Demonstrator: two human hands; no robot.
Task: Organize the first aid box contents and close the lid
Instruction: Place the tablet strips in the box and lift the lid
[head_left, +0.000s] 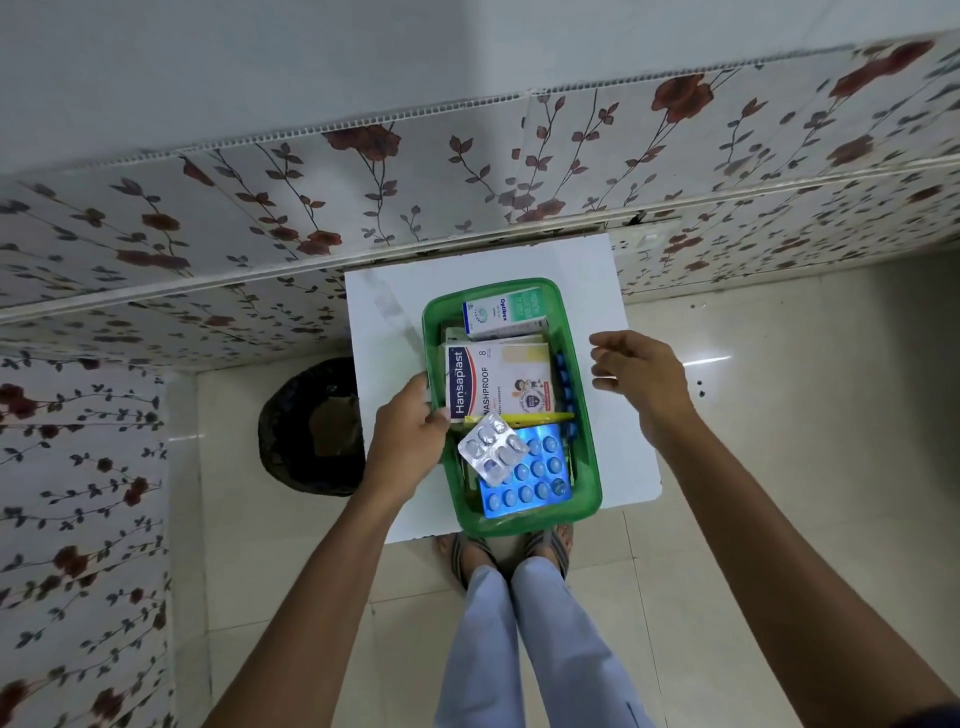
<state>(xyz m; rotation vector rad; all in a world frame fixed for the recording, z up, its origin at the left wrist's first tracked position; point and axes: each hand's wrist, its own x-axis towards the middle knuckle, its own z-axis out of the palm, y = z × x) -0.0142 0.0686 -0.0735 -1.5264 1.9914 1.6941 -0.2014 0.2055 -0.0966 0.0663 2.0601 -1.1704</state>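
A green plastic first aid box (587, 415) stands open on a white table (384, 343). Inside lie an Optibex carton (506, 310) at the far end, a Hansaplast plaster box (498, 382) in the middle, a blue blister sheet (530, 475) at the near end and a silver pill strip (491, 449) on top of it. My left hand (410, 436) rests on the box's left rim, its fingers touching the Hansaplast box's near corner. My right hand (641, 374) hovers just right of the box, fingers spread and holding nothing. No lid is in view.
A black bin (306, 426) sits on the floor left of the table. A floral-patterned wall (260, 218) runs behind the table and along the left. My legs and sandalled feet (511, 551) stand at the table's near edge on pale floor tiles.
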